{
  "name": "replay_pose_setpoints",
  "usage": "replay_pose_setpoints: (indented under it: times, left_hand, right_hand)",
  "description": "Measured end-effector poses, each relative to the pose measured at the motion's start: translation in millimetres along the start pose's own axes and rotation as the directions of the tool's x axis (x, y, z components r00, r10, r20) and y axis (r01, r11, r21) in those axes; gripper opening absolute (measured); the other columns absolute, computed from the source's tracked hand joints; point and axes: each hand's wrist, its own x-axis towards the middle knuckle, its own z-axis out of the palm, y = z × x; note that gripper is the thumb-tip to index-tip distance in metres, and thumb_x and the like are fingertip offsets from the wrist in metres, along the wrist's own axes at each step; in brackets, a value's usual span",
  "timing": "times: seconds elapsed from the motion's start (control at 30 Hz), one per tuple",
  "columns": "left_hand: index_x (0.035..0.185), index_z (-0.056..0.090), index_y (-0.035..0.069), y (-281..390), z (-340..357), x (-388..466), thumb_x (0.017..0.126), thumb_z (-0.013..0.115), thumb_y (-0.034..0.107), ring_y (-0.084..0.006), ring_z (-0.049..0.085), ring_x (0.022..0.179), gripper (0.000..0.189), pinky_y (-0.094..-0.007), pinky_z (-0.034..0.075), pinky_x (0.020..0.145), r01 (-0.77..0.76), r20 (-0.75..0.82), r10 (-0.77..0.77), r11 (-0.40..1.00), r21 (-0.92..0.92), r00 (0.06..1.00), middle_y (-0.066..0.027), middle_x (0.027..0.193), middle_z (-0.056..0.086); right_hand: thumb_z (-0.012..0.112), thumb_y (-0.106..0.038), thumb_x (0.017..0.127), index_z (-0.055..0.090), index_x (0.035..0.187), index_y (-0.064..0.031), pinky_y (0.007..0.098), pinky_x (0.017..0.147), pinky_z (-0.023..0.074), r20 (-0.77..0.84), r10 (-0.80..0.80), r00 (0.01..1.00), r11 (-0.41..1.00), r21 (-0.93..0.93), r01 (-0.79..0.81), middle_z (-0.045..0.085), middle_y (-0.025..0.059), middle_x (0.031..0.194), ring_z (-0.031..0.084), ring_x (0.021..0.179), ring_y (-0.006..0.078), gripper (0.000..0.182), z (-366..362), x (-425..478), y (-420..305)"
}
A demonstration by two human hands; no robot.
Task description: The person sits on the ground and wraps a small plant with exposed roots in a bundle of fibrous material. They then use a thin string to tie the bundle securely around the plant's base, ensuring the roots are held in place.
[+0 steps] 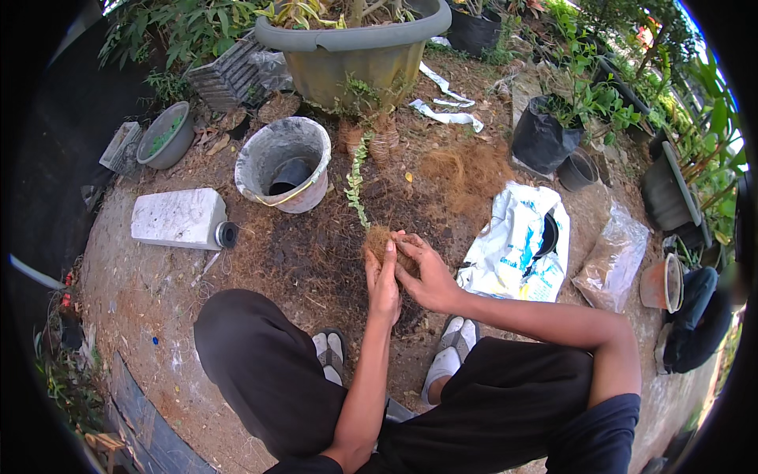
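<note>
Between my two hands is a ball of brown coconut fibre (376, 239), held just above the soil. Out of its far side leans a slender plant stem (355, 183) with small pale green leaves. My left hand (384, 284) cups the ball from the left and below, thumb raised along it. From the right, my right hand (429, 275) curls its fingers and thumb against the fibre. The palms and the underside of the ball are hidden. Past the stem stand fibre-wrapped root balls (384, 142) of other plants. A loose heap of coconut fibre (468, 172) lies beyond my right hand.
A dirty bucket (320, 178) holds a black pot. Left of it lies a white block-shaped container (174, 219). At right are a printed white plastic sack (503, 266), a clear bag (613, 260) and a black planter bag (542, 139). A large planter (349, 65) stands ahead; another person (696, 320) sits far right.
</note>
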Motion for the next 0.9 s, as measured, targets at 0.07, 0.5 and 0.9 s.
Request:
replay_pose_setpoints:
  times: [0.07,0.5,0.9]
  left_hand:
    - [0.137,0.049,0.005,3.7,-2.1,0.1,0.106,0.053,0.028,-0.0189,0.057,0.12,0.038,-0.0351,0.046,0.103,0.022,-0.019,-0.023,1.0,-0.011,1.0,-0.0103,0.131,0.059]
    - [0.126,0.05,0.007,41.4,-15.9,5.8,0.106,0.051,0.031,-0.0214,0.069,0.097,0.03,-0.0395,0.062,0.077,-0.11,-0.121,0.097,0.987,-0.114,0.988,-0.0097,0.11,0.064]
    - [0.129,0.054,0.01,31.7,-20.1,-1.2,0.108,0.046,0.034,-0.0215,0.065,0.109,0.033,-0.0368,0.056,0.093,-0.021,-0.022,0.012,0.876,-0.481,1.0,-0.0092,0.122,0.064]
  right_hand:
    - [0.058,-0.029,0.096,0.046,0.145,-0.0022,0.0583,0.114,0.028,0.065,0.014,0.998,0.985,-0.173,-0.003,0.045,0.0243,0.143,0.037,0.135,0.0487,0.057,-3.9,-1.9,-5.2]
    - [0.06,-0.024,0.099,0.054,0.142,-0.0083,0.0461,0.108,0.0375,0.039,-0.13,0.991,0.983,-0.124,0.133,0.059,0.02,0.125,0.053,0.121,0.0363,0.047,-72.0,23.9,-6.7]
    - [0.041,-0.051,0.099,0.027,0.156,-0.0015,0.0552,0.122,0.0142,0.4,-0.456,0.795,0.675,-0.427,0.602,0.02,0.0172,0.165,0.017,0.154,0.0335,0.077,-13.0,8.6,-39.2]
